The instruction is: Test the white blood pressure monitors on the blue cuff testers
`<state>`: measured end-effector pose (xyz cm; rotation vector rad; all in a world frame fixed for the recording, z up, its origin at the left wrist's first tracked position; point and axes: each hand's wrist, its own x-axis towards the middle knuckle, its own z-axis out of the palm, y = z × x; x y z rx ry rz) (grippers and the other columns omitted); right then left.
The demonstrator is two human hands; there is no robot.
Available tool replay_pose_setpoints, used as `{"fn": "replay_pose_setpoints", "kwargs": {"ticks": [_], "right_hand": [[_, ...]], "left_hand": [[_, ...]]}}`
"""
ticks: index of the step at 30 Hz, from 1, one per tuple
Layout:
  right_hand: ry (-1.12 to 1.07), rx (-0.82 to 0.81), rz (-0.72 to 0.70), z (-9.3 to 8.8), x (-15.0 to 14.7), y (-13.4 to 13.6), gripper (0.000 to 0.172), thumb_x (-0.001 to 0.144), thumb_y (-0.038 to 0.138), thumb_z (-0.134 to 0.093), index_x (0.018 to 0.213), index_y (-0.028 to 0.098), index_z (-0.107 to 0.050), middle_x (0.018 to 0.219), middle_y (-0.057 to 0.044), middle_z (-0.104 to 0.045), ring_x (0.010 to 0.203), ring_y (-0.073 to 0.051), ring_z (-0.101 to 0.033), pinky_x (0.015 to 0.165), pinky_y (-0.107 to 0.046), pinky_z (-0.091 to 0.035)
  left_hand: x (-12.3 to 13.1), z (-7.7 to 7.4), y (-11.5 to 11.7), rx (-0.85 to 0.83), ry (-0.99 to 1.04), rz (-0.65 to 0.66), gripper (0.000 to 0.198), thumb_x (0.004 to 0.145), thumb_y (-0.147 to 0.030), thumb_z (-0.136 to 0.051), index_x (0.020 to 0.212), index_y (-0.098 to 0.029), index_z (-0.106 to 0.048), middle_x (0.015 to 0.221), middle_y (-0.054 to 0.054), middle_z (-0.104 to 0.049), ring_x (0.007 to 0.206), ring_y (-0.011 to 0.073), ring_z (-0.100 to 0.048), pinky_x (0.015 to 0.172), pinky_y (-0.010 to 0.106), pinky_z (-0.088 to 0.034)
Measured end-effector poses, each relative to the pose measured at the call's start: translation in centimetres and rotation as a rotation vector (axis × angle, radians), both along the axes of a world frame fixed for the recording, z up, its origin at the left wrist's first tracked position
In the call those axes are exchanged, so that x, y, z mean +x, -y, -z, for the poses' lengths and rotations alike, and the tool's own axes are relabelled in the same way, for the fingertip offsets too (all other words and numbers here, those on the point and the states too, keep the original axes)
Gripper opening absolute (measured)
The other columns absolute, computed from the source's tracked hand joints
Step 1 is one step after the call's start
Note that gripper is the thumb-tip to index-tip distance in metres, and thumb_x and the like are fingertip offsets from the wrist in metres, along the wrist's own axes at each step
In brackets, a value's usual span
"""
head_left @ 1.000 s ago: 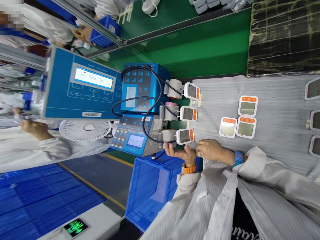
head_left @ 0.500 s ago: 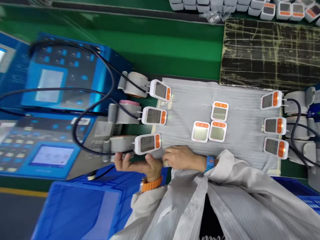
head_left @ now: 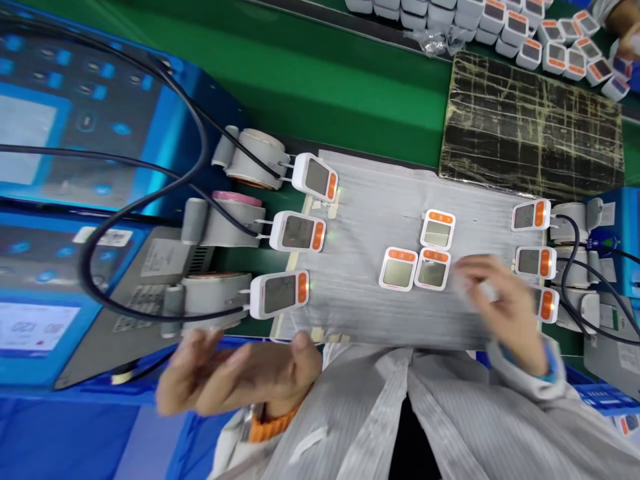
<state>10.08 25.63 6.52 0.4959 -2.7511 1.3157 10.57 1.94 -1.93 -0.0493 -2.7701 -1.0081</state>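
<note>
Palm up, my left hand [head_left: 240, 373] hovers at the near left edge with fingers spread, holding nothing. Nearest to it is a white monitor with a grey screen and orange button strip [head_left: 280, 294]; two similar units [head_left: 298, 231] stand behind it, joined by tubes to white cylinders. My right hand [head_left: 500, 303] is above the right part of the grey mat [head_left: 360, 307], smeared by motion; a pale patch shows by its fingers, too blurred to name. Beside it lie three loose monitors [head_left: 433, 269]. It partly covers the nearest of three tubed monitors [head_left: 535, 262] at the right.
Blue test machines [head_left: 117, 267] with black cables [head_left: 83, 260] stand at the left. A taped black block [head_left: 533, 127] lies at the back right. Behind it are stacked monitors [head_left: 515, 30] and another person's hand [head_left: 627, 27]. Blue bins [head_left: 65, 433] are at the near left.
My right hand has moved right, from beside my left hand to the right side of the mat. My left hand has come nearer and left, its fingers spread. The view has shifted.
</note>
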Motion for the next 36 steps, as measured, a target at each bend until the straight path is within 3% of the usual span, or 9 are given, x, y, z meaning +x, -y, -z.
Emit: {"fn": "replay_pose_setpoints", "kwargs": {"ticks": [2, 4, 6, 9, 13, 18, 21, 25, 36], "right_hand": [[-0.06, 0.351, 0.305, -0.9, -1.1, -6.8, 0.023, 0.095, 0.026, -0.052, 0.111, 0.024, -0.069, 0.109, -0.009, -0.072, 0.098, -0.025, -0.068, 0.085, -0.041, -0.056], [-0.109, 0.665, 0.467, -0.4, -3.1, -12.9, 0.03, 0.092, 0.031, -0.049, 0.109, 0.018, -0.07, 0.107, -0.016, -0.072, 0.098, -0.034, -0.067, 0.088, -0.053, -0.053], [-0.094, 0.77, 0.414, 1.1, -5.8, -17.3, 0.032, 0.087, 0.025, -0.047, 0.106, 0.016, -0.071, 0.109, -0.02, -0.072, 0.101, -0.038, -0.066, 0.089, -0.055, -0.053], [0.012, 0.821, 0.15, 3.8, -9.6, -20.7, 0.026, 0.078, 0.021, -0.052, 0.097, 0.019, -0.07, 0.107, -0.017, -0.073, 0.1, -0.035, -0.067, 0.088, -0.048, -0.054], [0.027, 0.891, 0.09, 6.2, -11.7, -21.7, 0.011, 0.071, 0.016, -0.054, 0.075, 0.02, -0.063, 0.082, -0.013, -0.07, 0.082, -0.03, -0.067, 0.083, -0.041, -0.055], [-0.037, 0.812, 0.105, 7.0, -11.3, -22.2, 0.004, 0.073, 0.019, -0.054, 0.073, 0.022, -0.056, 0.074, -0.009, -0.068, 0.077, -0.028, -0.065, 0.094, -0.045, -0.051], [-0.024, 0.723, 0.145, 6.7, -10.9, -22.1, 0.005, 0.079, 0.027, -0.054, 0.075, 0.024, -0.056, 0.076, -0.009, -0.069, 0.078, -0.028, -0.065, 0.089, -0.044, -0.053], [-0.017, 0.646, 0.2, 6.1, -10.5, -21.5, 0.01, 0.082, 0.03, -0.051, 0.077, 0.024, -0.057, 0.082, -0.01, -0.07, 0.079, -0.028, -0.065, 0.078, -0.04, -0.054], [-0.071, 0.675, 0.205, 6.3, -10.7, -21.5, 0.013, 0.077, 0.024, -0.047, 0.066, 0.021, -0.055, 0.071, -0.012, -0.067, 0.068, -0.025, -0.062, 0.069, -0.036, -0.05]], "left_hand": [[-1.3, -1.8, -2.2, -0.002, 0.014, 0.191, 0.065, 0.08, -0.051, -0.072, 0.134, -0.03, -0.042, 0.139, 0.008, -0.051, 0.137, 0.0329, -0.044, 0.11, 0.054, -0.043], [-2.3, -3.6, -3.9, -0.012, 0.015, 0.376, 0.063, 0.083, -0.048, -0.071, 0.136, -0.029, -0.042, 0.142, 0.009, -0.05, 0.137, 0.0325, -0.043, 0.11, 0.053, -0.043], [-3.6, -5.0, -5.7, -0.02, 0.008, 0.572, 0.061, 0.086, -0.046, -0.069, 0.137, -0.028, -0.042, 0.144, 0.009, -0.05, 0.137, 0.0316, -0.043, 0.11, 0.051, -0.042], [-7.1, -5.9, -10.2, -0.076, 0.05, 0.84, 0.058, 0.087, -0.042, -0.07, 0.135, -0.021, -0.045, 0.143, 0.013, -0.052, 0.134, 0.0308, -0.046, 0.108, 0.046, -0.042], [-13.4, -3.5, -18.6, -0.166, 0.249, 0.837, 0.064, 0.079, -0.031, -0.08, 0.131, -0.01, -0.049, 0.133, 0.019, -0.06, 0.127, 0.0338, -0.05, 0.103, 0.044, -0.044], [-16.8, 1.5, -24.9, 0.093, 0.184, 0.829, 0.078, 0.077, -0.027, -0.082, 0.145, -0.02, -0.043, 0.142, 0.008, -0.059, 0.128, 0.0289, -0.052, 0.107, 0.042, -0.043], [-16.6, 2.6, -25.3, 0.197, 0.132, 0.821, 0.073, 0.076, -0.026, -0.082, 0.141, -0.027, -0.049, 0.144, 0.004, -0.058, 0.128, 0.0269, -0.053, 0.109, 0.043, -0.041], [-16.4, 2.5, -24.9, 0.295, 0.119, 0.809, 0.072, 0.074, -0.022, -0.081, 0.14, -0.03, -0.052, 0.142, 0.003, -0.058, 0.13, 0.0251, -0.053, 0.108, 0.042, -0.043], [-16.4, 2.4, -25.0, 0.341, 0.158, 0.81, 0.073, 0.071, -0.024, -0.082, 0.138, -0.034, -0.054, 0.139, 0.002, -0.058, 0.131, 0.0273, -0.052, 0.107, 0.045, -0.043]]}}
